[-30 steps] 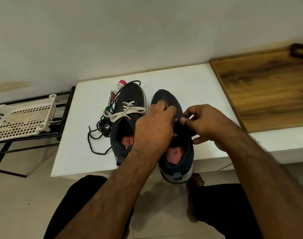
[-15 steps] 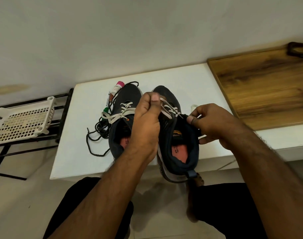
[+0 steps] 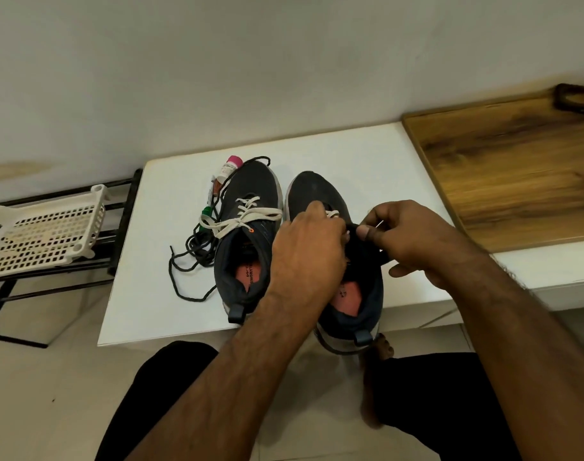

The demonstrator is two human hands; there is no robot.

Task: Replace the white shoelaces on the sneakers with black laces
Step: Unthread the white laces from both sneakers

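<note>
Both hands work over the throat of the right-hand sneaker (image 3: pixel 320 194), whose heel overhangs the near edge of the white table (image 3: pixel 367 154). The right hand (image 3: pixel 413 237) has a narrow grip: thumb and forefinger pinch something at the edge of the shoe's tongue, where a thin pale strand shows, probably an end of the white lace (image 3: pixel 332 213). The left hand (image 3: pixel 308 251), just beside it, curls over the eyelet rows; its fingertips are hidden, so what they hold cannot be told, though they appear to pull at the same lace. A short run of that lace shows beyond the left knuckles. Step in hand, as judged: unthreading the white lace from this shoe. Just left of the grip, the second sneaker (image 3: pixel 247 234) stands with its white lace (image 3: pixel 240 217) tied in a bow, untouched. Further left, the black laces (image 3: pixel 190 261) lie in a loose tangle on the table, against a pink-capped tube (image 3: pixel 229 166) and a pen (image 3: pixel 208 207). The next move calls for drawing the lace free eyelet by eyelet while steadying the shoe, before a black lace is taken up.
</note>
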